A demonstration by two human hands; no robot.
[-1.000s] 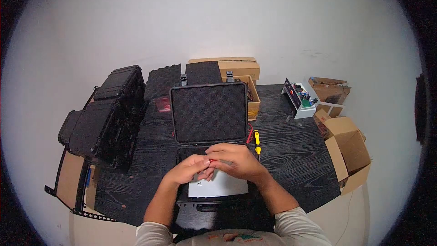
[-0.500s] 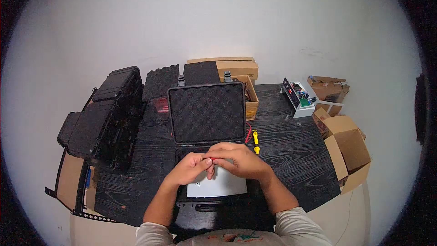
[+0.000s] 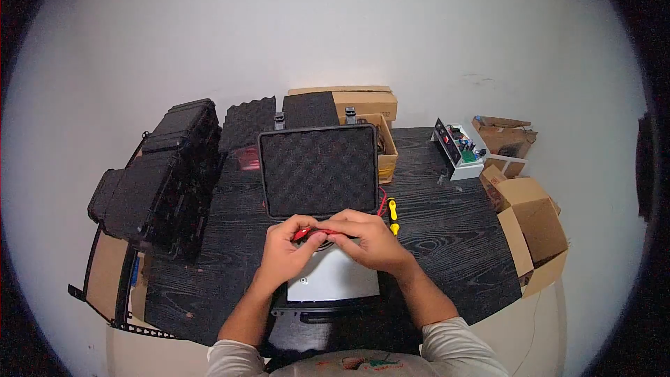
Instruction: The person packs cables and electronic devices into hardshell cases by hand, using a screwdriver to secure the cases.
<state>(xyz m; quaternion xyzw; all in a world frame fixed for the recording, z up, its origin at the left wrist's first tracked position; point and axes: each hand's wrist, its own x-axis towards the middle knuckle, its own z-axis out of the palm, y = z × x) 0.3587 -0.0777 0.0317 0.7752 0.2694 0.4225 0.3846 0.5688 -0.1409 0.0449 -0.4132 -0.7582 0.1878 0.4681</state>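
My left hand (image 3: 287,251) and my right hand (image 3: 370,241) meet above the open black case, fingers closed and thumbs pressed inward. Pinched between them is a red cable (image 3: 301,234), with a thicker red piece showing by the left fingers; its exact shape is partly covered. Some dark cable loops appear just under the fingertips. Below the hands a white panel (image 3: 333,281) lies in the case base. The case's foam-lined lid (image 3: 317,171) stands raised behind them.
Right of the case lie a yellow-handled screwdriver (image 3: 393,210) and red wires (image 3: 382,199). An opened white device with circuit boards (image 3: 464,157) sits at the back right. Black hard cases (image 3: 157,181) are stacked at left. Cardboard boxes (image 3: 537,230) stand at right.
Both hands have risen slightly away from me, and the left fingers have curled in more. More of the red cable now shows between them, and more of the white panel is uncovered.
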